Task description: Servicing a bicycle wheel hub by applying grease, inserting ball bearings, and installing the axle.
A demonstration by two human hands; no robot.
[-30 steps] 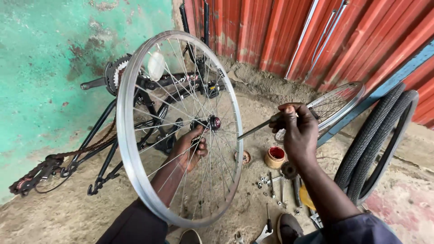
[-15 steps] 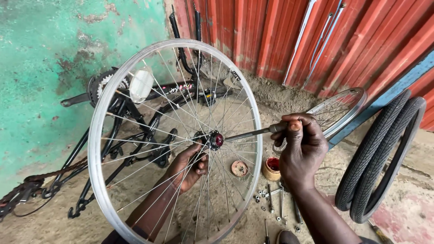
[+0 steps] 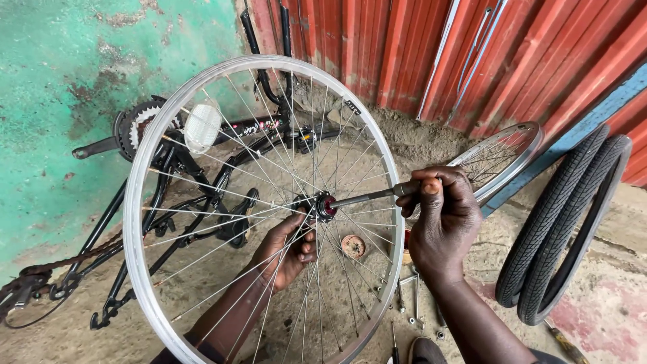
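Note:
A silver spoked bicycle wheel (image 3: 145,168) stands upright in front of me. My left hand (image 3: 286,251) reaches behind the spokes and grips the hub (image 3: 322,206) at the wheel's centre. My right hand (image 3: 441,226) is closed on the handle of a long thin tool (image 3: 367,197) whose tip sits in the hub's red end. Beyond the wheel a black bicycle frame (image 3: 222,165) lies on the ground, with its chainring and pedal at the left.
A second wheel rim (image 3: 509,158) leans against the red corrugated wall. Two black tyres (image 3: 566,222) stand at the right. Small tools, a round tin lid (image 3: 353,246) and loose parts lie on the concrete below my right hand. A green wall is left.
The wheel has shifted left in view and now looks more face-on. My right hand stays on the tool at the hub, and my left hand keeps its hold behind the spokes.

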